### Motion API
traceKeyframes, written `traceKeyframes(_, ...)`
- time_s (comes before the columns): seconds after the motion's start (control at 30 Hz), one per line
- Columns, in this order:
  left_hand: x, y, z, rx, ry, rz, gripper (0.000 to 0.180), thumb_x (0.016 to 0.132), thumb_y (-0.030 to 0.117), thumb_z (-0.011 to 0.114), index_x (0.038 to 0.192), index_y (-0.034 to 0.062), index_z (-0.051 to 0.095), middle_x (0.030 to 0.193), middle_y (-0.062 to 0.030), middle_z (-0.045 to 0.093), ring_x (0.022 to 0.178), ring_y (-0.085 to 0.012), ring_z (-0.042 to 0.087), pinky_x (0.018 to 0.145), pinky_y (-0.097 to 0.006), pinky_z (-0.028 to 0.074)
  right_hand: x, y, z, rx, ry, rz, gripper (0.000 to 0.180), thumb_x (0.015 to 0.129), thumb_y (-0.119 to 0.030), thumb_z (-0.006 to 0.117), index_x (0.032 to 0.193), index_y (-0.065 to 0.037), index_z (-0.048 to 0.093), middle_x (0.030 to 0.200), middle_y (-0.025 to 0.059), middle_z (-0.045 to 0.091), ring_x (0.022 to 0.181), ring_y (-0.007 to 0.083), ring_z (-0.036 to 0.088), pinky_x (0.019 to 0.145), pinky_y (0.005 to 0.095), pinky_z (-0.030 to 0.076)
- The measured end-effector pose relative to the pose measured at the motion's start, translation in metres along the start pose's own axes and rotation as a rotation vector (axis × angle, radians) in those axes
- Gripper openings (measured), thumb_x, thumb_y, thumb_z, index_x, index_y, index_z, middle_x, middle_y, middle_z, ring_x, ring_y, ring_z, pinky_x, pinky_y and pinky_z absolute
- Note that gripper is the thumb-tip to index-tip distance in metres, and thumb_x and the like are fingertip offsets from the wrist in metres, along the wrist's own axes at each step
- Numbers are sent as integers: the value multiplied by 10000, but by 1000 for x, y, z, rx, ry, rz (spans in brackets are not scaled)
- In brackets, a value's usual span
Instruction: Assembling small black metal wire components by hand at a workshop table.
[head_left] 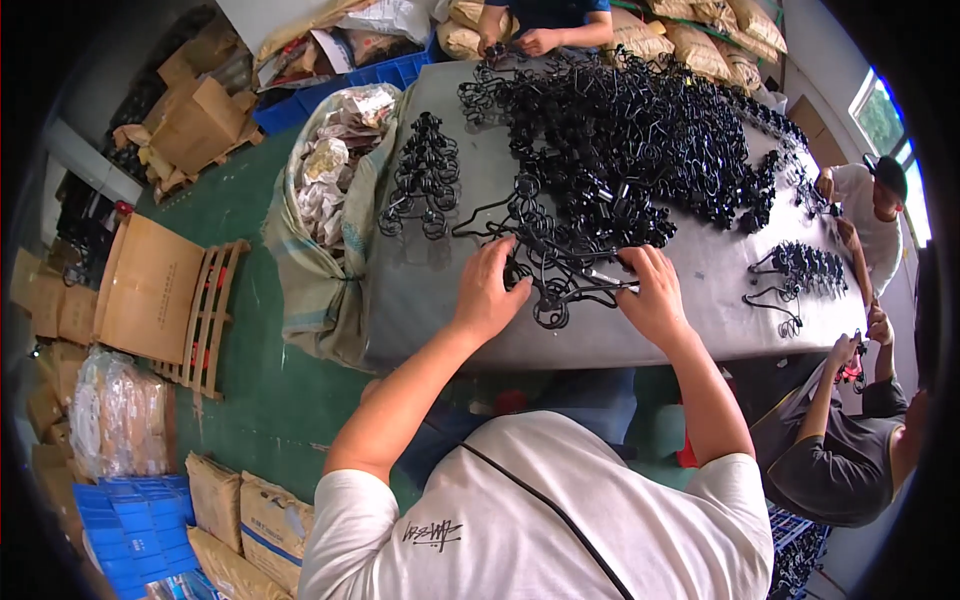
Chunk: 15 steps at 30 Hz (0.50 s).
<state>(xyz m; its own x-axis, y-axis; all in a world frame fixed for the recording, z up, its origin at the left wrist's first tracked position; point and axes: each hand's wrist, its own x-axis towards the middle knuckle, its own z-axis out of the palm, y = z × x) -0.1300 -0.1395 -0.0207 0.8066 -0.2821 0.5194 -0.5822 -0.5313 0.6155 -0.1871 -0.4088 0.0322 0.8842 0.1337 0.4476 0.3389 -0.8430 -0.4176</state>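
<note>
Grey tabletop (pixel 700 280) carries a large heap of black wire hangers (pixel 630 130). Left hand (pixel 488 290) and right hand (pixel 655 295), fingers curled, grip one tangled hanger bundle (pixel 560 275) at the near edge. Green floor (pixel 260 400) holds cardboard boxes (pixel 195 120) and sacks.

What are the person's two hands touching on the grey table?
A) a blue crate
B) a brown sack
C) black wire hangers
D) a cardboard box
C: the left hand and the right hand both rest on tangled black wire hangers at the near edge of the grey table.
</note>
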Motion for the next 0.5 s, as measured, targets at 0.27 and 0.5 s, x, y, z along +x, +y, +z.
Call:
traceKeyframes(0.27,3,-17,-1,-44,-13,-98,437,877,74,667,1291,8,542,931,-119,712,893,-264,686,811,-369,519,-9,-49,-19,-43,-219,62,374,673,-80,692,1016,-59,543,797,82,600,759,305,605,748,400,428)
traceKeyframes(0.5,15,17,-3,-300,7,-239,441,908,59,645,1328,41,513,834,-65,696,756,-145,655,725,-294,508,-32,-43,-7,7,-75,117,344,683,-88,715,981,-60,545,802,87,589,774,294,583,756,404,411)
